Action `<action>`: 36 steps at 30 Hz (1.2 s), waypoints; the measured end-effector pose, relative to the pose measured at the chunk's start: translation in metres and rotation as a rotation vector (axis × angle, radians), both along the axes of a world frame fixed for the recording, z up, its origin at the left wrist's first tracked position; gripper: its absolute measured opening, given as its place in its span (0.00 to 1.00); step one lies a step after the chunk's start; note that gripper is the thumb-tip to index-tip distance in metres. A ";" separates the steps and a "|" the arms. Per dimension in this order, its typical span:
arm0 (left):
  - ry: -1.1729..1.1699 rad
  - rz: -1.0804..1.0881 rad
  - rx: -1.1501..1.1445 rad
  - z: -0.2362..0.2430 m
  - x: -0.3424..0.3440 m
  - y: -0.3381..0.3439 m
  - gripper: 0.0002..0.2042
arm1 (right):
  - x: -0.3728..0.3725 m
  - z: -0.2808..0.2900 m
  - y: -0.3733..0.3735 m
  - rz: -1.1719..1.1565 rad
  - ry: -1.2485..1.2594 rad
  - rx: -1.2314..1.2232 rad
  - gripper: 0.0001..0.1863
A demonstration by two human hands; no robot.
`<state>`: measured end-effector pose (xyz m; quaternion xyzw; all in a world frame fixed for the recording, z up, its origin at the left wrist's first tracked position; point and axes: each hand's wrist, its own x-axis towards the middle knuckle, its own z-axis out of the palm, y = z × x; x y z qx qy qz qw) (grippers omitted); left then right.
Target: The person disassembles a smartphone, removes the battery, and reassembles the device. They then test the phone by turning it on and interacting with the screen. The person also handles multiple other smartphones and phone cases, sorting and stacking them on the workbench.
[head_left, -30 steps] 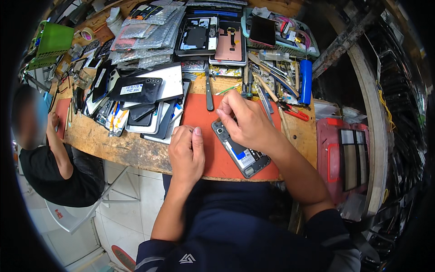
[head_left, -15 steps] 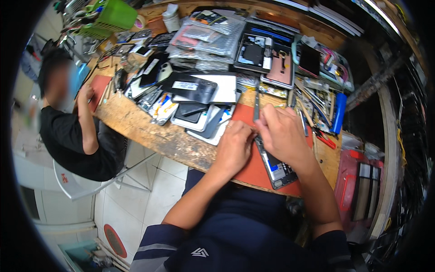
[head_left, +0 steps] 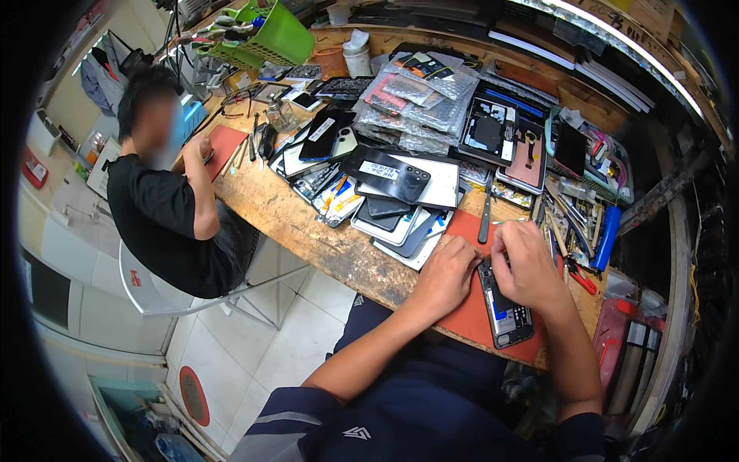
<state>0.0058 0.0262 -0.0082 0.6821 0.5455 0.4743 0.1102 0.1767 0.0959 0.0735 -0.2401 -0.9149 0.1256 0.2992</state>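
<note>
An opened smartphone, its black battery area and inner parts exposed, lies on a red mat at the bench's front edge. My left hand is closed, its fingertips pressed together at the phone's upper left end. Above the phone's upper half, my right hand is curled in a pinch; whatever lies between its fingers is hidden. Both hands' fingertips are close together and cover the phone's top end. Just beyond them rests a slim metal tool with a dark handle.
Stacked phones and back covers sit left of the mat, with bubble-wrapped packs behind. Phone frames, a parts basket and red-handled pliers lie to the right. A seated person works at the far left.
The view has swung left, so the bench and hands appear farther right. My fingertips have drawn slightly apart, and more of the phone's upper part shows between them.
</note>
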 end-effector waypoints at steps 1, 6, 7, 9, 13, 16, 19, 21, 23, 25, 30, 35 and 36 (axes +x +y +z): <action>-0.006 0.003 -0.013 0.000 -0.001 0.000 0.04 | 0.002 0.002 -0.005 0.018 0.022 -0.078 0.10; -0.030 -0.015 -0.038 -0.001 -0.001 0.002 0.05 | 0.007 -0.005 -0.006 -0.081 -0.048 0.080 0.11; -0.025 -0.002 -0.033 -0.001 0.000 0.001 0.05 | 0.008 -0.001 -0.006 -0.010 -0.026 0.009 0.11; -0.005 0.027 -0.042 0.000 -0.004 -0.002 0.06 | 0.004 0.003 -0.010 0.060 -0.008 -0.092 0.11; -0.026 0.067 -0.088 0.007 -0.002 -0.001 0.05 | 0.004 -0.007 -0.004 -0.034 0.012 -0.018 0.11; -0.001 0.078 -0.071 0.009 0.000 -0.001 0.05 | 0.007 -0.010 -0.004 0.058 0.115 -0.122 0.12; 0.017 0.063 -0.057 0.007 0.000 0.000 0.04 | 0.005 -0.011 0.000 0.014 0.140 -0.020 0.14; 0.012 0.045 -0.052 0.006 -0.001 -0.002 0.03 | 0.004 -0.011 -0.005 -0.020 0.124 -0.057 0.14; 0.021 0.038 -0.049 0.010 0.000 0.000 0.03 | 0.005 -0.014 -0.002 -0.054 0.112 0.031 0.15; 0.038 0.037 -0.054 0.009 -0.001 -0.002 0.04 | 0.005 -0.014 -0.004 -0.018 0.147 -0.066 0.15; 0.057 0.028 -0.078 0.009 -0.002 -0.002 0.04 | 0.007 -0.012 -0.002 -0.061 0.083 -0.115 0.15; 0.038 0.014 -0.093 0.009 -0.002 -0.002 0.05 | 0.009 -0.021 0.002 0.003 0.233 -0.321 0.16; 0.035 0.010 -0.095 0.009 -0.003 -0.002 0.05 | 0.009 -0.020 0.003 0.022 0.272 -0.374 0.16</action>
